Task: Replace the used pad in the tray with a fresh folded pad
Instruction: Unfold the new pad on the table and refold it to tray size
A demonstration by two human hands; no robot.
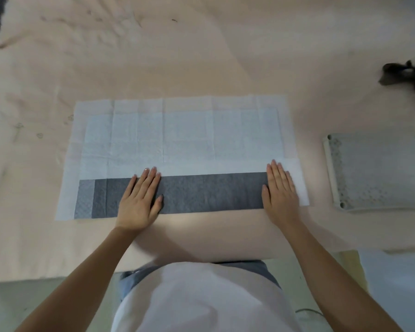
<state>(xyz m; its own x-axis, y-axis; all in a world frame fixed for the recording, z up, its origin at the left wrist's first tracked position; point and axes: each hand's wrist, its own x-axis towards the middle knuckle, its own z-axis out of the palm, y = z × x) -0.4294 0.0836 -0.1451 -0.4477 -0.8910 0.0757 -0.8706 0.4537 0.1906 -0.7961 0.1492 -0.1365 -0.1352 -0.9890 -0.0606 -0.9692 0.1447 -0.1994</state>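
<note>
On folded pad (177, 140), flat hands (211, 195)

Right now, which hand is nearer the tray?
Right. The right hand presses the pad's right end, beside the tray; the left hand presses the folded strip farther left.

Home bedroom: pink bedsheet (201, 56).

Under the fingers (149, 178) the pad (177, 135) looks like soft, matt, quilted paper tissue, white with creases, its folded-over strip (213, 192) dark grey. Right of them, the tray (331, 168) seems pale matt plastic. The sheet (153, 56) beyond is wrinkled pinkish cloth.
</note>
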